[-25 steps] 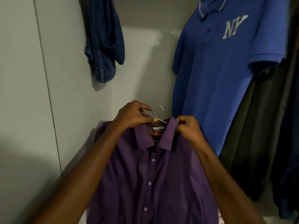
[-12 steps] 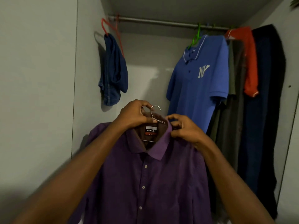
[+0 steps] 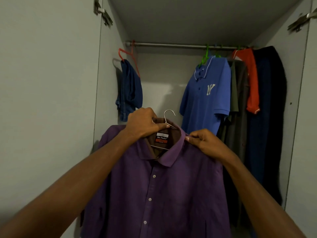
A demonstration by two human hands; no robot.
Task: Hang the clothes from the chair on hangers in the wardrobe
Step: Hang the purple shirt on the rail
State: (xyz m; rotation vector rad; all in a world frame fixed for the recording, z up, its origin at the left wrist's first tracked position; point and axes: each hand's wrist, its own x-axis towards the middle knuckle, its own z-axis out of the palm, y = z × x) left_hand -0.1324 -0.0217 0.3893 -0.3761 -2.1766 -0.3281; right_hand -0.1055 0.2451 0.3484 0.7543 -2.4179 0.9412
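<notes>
Wardrobe point(image 3: 188, 23); hands gripping hangered purple shirt point(image 3: 163, 194)

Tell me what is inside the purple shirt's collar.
Inside the purple shirt collar sits a metal wire hanger, its hook poking out above, plus a brand label. The hanger's shoulders are covered by fabric and the left hand.

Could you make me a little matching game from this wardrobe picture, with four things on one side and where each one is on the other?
Things:
1. purple shirt
2. jeans
3. blue polo
4. orange shirt

Places:
A. on the red hanger at the rail's left end
B. held up in front, in both hands
C. on the green hanger, with NY on the chest
D. among the dark clothes at the rail's right end

Pairs: 1-B, 2-A, 3-C, 4-D
</notes>
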